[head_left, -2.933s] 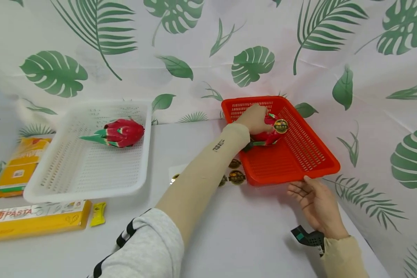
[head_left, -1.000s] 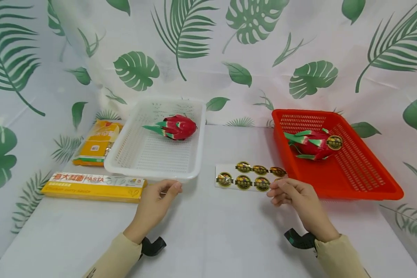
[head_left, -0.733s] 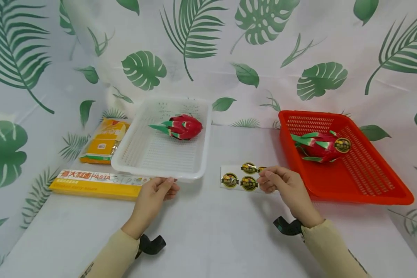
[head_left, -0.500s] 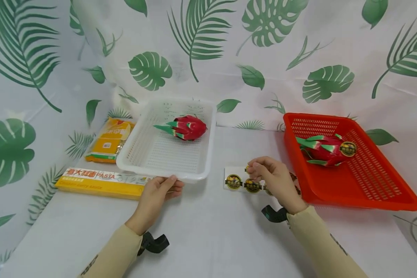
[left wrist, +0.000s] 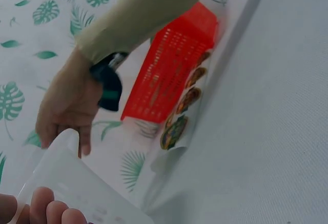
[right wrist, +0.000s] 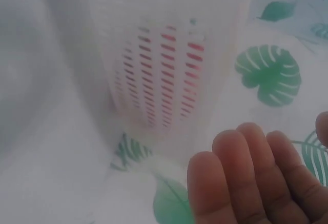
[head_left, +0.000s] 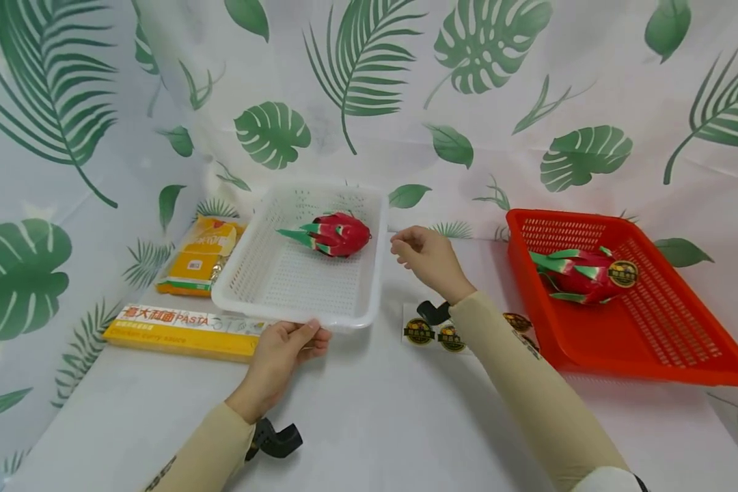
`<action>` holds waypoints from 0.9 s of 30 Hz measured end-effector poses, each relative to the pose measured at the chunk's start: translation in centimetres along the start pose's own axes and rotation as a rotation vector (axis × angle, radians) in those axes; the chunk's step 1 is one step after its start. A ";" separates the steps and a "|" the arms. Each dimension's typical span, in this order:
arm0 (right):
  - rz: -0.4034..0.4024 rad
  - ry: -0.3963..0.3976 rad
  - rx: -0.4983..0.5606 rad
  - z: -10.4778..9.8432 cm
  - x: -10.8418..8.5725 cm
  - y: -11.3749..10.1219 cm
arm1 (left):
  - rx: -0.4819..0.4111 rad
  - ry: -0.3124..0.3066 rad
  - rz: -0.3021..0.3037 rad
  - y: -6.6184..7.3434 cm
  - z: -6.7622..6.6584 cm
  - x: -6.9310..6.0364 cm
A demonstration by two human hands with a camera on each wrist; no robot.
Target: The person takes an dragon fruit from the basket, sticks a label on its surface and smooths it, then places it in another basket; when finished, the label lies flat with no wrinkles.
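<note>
Two hands are apart from each other over a white surface point(head_left: 350, 437) that fills the bottom of the head view. Nearest, at lower centre-left, a black device point(head_left: 277, 441) sits at the left wrist, over a beige sleeve. Just above it the left hand point(head_left: 273, 362) grips the near rim of a white basket point(head_left: 301, 287) with curled fingers. Left of that hand lies a yellow pasta box point(head_left: 178, 335), lengthwise across the frame. Right of centre, a sheet of round black-and-gold stickers point(head_left: 419, 331) lies flat, partly covered by the right forearm crossing over it.

The white basket stands left of centre, above the left hand and to the left of the right hand. The right hand point(head_left: 430, 260) holds nothing; its fingers are loosely bent, in the air just beside the basket's right wall, and whether they touch it I cannot tell. Inside, toward the upper right, a dragon fruit point(head_left: 341, 236) lies on its side, its green tip pointing left; neither hand touches it.

In the right part of the frame a red basket point(head_left: 639, 335) holds another dragon fruit point(head_left: 581, 277) bearing one sticker point(head_left: 623, 273). An orange packet point(head_left: 199, 256) rests just left of the white basket. Farthest back hangs a leaf-printed cloth point(head_left: 381, 154).
</note>
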State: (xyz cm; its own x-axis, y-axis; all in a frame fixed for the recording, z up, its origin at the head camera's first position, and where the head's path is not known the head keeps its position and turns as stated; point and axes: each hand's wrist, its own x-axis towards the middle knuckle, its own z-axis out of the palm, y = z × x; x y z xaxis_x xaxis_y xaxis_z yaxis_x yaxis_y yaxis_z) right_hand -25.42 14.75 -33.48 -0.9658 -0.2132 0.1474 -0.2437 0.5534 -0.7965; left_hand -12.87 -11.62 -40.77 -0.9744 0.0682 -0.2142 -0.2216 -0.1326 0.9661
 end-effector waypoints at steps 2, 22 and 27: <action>-0.001 -0.030 -0.046 0.4 1.3 -0.6 | -0.006 0.000 0.001 -0.1 0.0 0.0; -0.008 -0.293 -0.506 6.0 12.1 -5.2 | -0.052 -0.009 0.020 0.4 -0.1 0.0; 0.017 -0.348 -0.640 7.4 13.3 -5.4 | -0.069 -0.017 0.019 0.3 0.1 0.0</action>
State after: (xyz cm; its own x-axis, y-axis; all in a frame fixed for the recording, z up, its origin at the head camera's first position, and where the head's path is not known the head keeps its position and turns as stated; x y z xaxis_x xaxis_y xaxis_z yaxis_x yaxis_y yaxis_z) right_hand -36.31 2.97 -31.59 -0.9119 -0.3849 -0.1420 -0.3353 0.8987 -0.2826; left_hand -12.90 -11.58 -40.51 -0.9779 0.0819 -0.1924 -0.2053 -0.2022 0.9576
